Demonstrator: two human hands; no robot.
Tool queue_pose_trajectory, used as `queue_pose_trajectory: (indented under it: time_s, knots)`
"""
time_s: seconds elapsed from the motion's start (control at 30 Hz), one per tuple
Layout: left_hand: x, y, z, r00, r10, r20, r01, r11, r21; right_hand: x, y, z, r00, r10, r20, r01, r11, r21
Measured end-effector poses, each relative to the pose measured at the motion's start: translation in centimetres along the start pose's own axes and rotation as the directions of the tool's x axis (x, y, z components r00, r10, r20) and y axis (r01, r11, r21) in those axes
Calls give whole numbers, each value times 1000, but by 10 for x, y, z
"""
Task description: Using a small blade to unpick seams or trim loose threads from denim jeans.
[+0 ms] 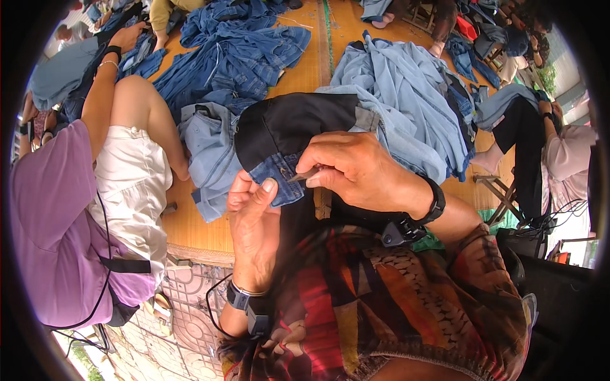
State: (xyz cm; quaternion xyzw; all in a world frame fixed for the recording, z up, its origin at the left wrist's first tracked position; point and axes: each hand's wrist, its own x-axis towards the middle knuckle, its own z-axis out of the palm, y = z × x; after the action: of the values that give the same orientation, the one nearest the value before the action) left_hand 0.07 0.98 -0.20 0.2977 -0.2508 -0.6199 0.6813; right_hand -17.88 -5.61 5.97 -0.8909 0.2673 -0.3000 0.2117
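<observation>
Head view, looking down at two hands at work on a garment. Left hand (254,219) pinching a denim cuff (276,179) between thumb and fingers, grip closed on the near edge of the cloth. Right hand (359,168) closed on a small dark tool (304,175), tip touching the cuff; kind of tool too small to tell. Cuff joined to a black garment (289,124), raised above the lap, just near of the tabletop (203,222). Cloth judged soft, light and limp, likely to fold and sag unless pinched; thick stitched hem judged stiffest, so best held there, close beside the tool tip. Pale blue garment (206,159) lying on the tabletop directly behind the cuff, touching the black cloth. Heap of light denim (406,95) far right, heap of dark denim (235,51) far left. Seated person in purple top (51,228) at left, arm stretched far over the tabletop. Folding stool (502,190) at right.
</observation>
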Motion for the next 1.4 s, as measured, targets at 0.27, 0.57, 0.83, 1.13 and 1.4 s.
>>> queue_pose_trajectory:
  time_s: [0.27, 0.57, 0.83, 1.13, 1.4]
  knots:
    - [4, 1, -4, 994, -103, 33, 104, 993, -52, 11, -4, 6, 992, 115, -44, -90, 922, 376]
    - [5, 1, -10, 998, -46, 45, 44, 998, 54, 17, -3, 18, 998, 8, -66, 11, 961, 276]
    - [9, 6, -9, 985, -169, 26, 171, 981, -87, 12, -11, -16, 891, -49, 451, -72, 966, 247]
    - [8, -2, -11, 972, -214, 101, 230, 954, -192, 6, 1, 2, 999, -33, -27, 35, 997, 73]
    - [8, 1, -11, 963, -233, 133, 255, 949, -184, 7, 0, 6, 998, -62, -26, 64, 995, 76]
